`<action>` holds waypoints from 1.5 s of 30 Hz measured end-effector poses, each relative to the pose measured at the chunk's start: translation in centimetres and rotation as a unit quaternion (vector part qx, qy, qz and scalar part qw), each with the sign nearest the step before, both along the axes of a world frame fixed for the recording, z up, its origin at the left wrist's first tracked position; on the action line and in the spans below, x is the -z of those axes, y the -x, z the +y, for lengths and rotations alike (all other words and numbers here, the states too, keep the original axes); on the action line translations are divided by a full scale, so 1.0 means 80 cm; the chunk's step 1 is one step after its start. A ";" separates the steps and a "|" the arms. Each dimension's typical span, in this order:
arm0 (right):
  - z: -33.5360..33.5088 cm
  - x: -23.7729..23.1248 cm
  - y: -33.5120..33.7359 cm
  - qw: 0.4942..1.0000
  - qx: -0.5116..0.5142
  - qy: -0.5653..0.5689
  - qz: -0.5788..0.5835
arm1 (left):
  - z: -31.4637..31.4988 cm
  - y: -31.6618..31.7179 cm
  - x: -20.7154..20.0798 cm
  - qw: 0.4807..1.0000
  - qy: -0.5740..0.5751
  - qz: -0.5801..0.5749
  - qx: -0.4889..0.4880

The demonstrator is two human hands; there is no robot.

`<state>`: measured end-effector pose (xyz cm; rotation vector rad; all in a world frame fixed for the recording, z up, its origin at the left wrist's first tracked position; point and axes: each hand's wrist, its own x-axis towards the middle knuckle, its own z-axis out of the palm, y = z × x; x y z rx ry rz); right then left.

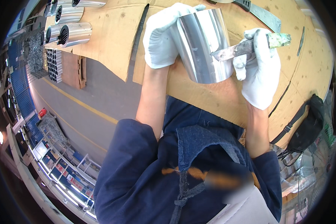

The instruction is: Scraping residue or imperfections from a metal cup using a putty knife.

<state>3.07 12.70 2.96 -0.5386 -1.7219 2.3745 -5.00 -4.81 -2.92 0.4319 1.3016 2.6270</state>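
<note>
My left hand (161,37), in a white glove, grips a shiny metal cylinder (199,48) from its left side and holds it tilted above the cardboard-covered table. In my gloved right hand (263,71) is a knife (231,51) with a worn grey blade and a pale green-yellow handle end. Its tip meets or overlaps the cylinder's right side; I cannot tell how firmly it touches. The fingers of my right hand wrap round the handle. Most of my left fingers are hidden behind the cylinder.
Several similar metal cylinders with black inner ends, one of them a near cylinder (76,34), lie at the far left. A broad flat blade (265,18) with a dark handle lies at the back right. A black bag (306,127) rests on the right edge of the cardboard (100,41).
</note>
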 end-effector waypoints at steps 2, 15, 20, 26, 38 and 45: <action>0.000 0.000 -0.001 1.000 -0.003 -0.005 -0.008 | -0.001 0.000 -0.001 1.000 -0.007 -0.010 0.004; 0.017 0.016 -0.006 0.982 -0.034 0.186 0.017 | 0.009 -0.006 -0.012 0.999 -0.023 0.024 0.039; 0.009 0.021 0.006 0.982 0.003 0.187 -0.008 | 0.013 -0.011 -0.018 0.998 -0.061 -0.010 0.028; 0.010 0.018 0.007 0.976 -0.023 0.218 -0.005 | 0.016 -0.011 -0.020 0.998 -0.051 -0.016 0.018; 0.003 0.014 0.008 0.984 0.006 0.177 -0.016 | 0.017 -0.011 -0.020 0.999 -0.048 -0.015 0.007; 0.006 0.018 0.007 0.987 -0.027 0.158 0.020 | 0.019 -0.012 -0.024 0.999 -0.037 -0.022 0.004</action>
